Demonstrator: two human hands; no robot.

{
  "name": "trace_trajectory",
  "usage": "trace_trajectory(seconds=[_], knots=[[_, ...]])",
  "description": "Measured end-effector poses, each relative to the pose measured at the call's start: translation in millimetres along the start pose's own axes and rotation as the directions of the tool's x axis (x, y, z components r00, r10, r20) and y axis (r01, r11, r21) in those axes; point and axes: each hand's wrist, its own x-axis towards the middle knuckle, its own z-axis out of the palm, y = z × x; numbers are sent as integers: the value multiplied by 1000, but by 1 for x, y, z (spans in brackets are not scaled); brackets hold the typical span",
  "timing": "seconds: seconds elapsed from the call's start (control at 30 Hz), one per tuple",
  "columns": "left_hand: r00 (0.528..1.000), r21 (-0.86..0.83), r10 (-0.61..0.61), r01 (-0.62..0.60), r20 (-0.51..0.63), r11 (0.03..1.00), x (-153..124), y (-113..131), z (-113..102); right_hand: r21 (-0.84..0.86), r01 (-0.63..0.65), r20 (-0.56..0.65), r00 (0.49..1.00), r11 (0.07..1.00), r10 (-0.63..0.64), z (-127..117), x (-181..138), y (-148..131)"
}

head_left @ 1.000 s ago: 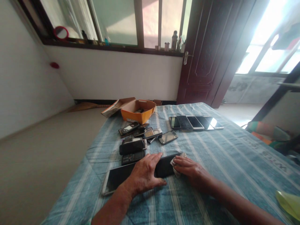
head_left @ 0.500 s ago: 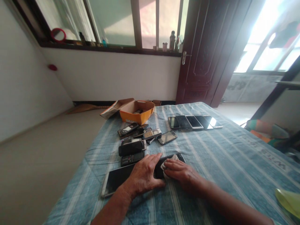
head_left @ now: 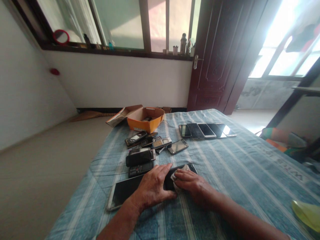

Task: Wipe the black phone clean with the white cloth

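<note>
A dark smartphone lies face up on the bed, its left end under my left hand. That hand grips the phone by its edges, thumb on the near side and fingers on the far side. My right hand presses a crumpled white cloth flat on the phone's screen. Left of it lies a larger white-edged phone, partly hidden by my left hand and wrist. Just beyond are a black keypad phone and a black phone.
Several older phones lie in a loose pile, with a grey touchscreen phone beside it. Farther right is a row of smartphones. An orange box stands open at the back. Something yellow-green lies at the right edge.
The view has shifted very slightly. Both hands, the cloth and the phone stay in nearly the same places.
</note>
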Motion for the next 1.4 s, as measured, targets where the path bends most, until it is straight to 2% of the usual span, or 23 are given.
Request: trace_trajectory(seconds=[0.1, 0.2, 0.4, 0.53, 0.67, 0.8, 0.93, 1.17, 1.3, 1.4], knots=[[999, -9, -26, 26, 42, 1000, -1, 3, -3, -34, -82, -39, 996, 996, 81, -5, -24, 20], [999, -9, -30, 31, 45, 999, -1, 3, -3, -32, -111, -66, 992, 993, 108, -6, -29, 25], [1000, -3, 0, 0, -18, 1000, 0, -3, 3, 4, 8, -32, 999, 1000, -8, 3, 6, -5], [1000, 11, -2, 2, -22, 1000, 1, -4, 4, 44, 45, -14, 999, 998, -44, 13, 30, -22], [1000, 18, 13, -12, -23, 1000, 2, -4, 5, 55, 50, -17, 999, 997, -49, 11, 33, -24], [1000, 5, 20, -19, -22, 1000, 1, -5, 5, 51, -4, -3, 1000, 999, 4, 2, 11, -9], [1000, -15, -7, 7, -3, 1000, -1, -3, 3, 34, -97, -74, 992, 995, 100, -2, -11, 10], [1000, 1, -5, 5, -7, 1000, 0, -3, 3, 131, -170, -125, 975, 977, 186, -5, 3, 27], [1000, 9, -17, 17, 0, 1000, -1, -3, 4, 68, -262, -151, 951, 963, 269, 5, 2, 22], [1000, 7, -14, 14, -4, 1000, -1, -2, 4, 15, -273, -101, 957, 962, 273, 14, -1, 6]])
